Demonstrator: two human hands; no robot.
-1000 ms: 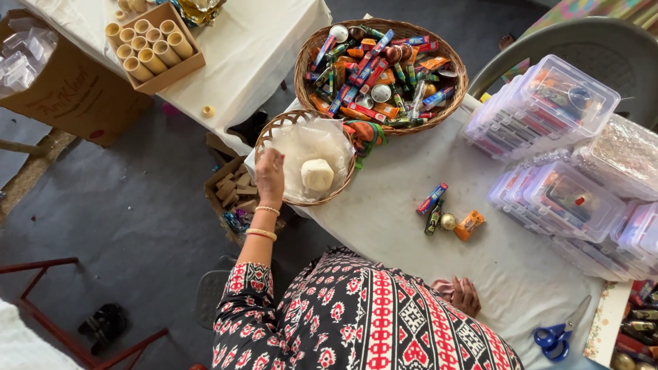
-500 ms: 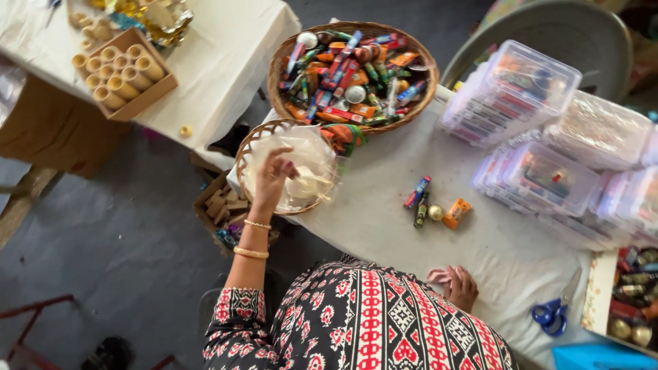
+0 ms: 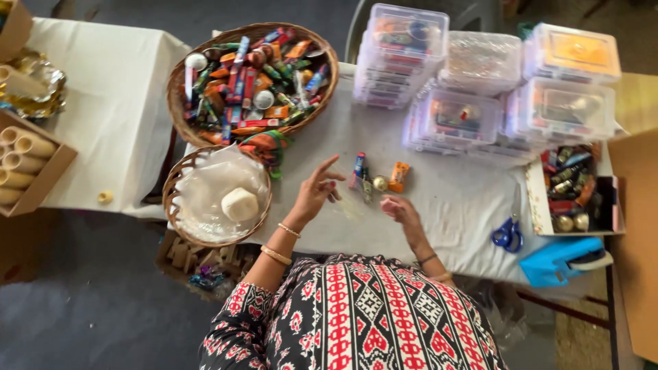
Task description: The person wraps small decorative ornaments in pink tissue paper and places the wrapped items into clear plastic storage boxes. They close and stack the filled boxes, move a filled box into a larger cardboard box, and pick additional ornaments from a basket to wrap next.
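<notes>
My left hand (image 3: 315,192), with bangles on the wrist, hovers over the white tablecloth (image 3: 445,205) with its fingers spread and nothing visible in it. Just right of it lie a blue and red wrapped stick (image 3: 358,170), a small gold ball (image 3: 379,183) and an orange packet (image 3: 398,176). My right hand (image 3: 402,209) rests below those items with its fingers loosely curled; whether it holds anything is unclear. To the left stands a small wicker basket (image 3: 179,179) lined with clear plastic, with a white block (image 3: 240,203) in it.
A large wicker basket (image 3: 327,51) of colourful wrapped sweets sits at the back left. Stacked clear plastic boxes (image 3: 452,116) fill the back right. Blue scissors (image 3: 507,235), a tray of small bottles (image 3: 569,192) and a blue object (image 3: 558,260) lie at the right. A cardboard box of tubes (image 3: 24,161) is far left.
My left hand left the small basket and moved right to the table's middle beside the small items. My right hand came up from the table's edge toward them.
</notes>
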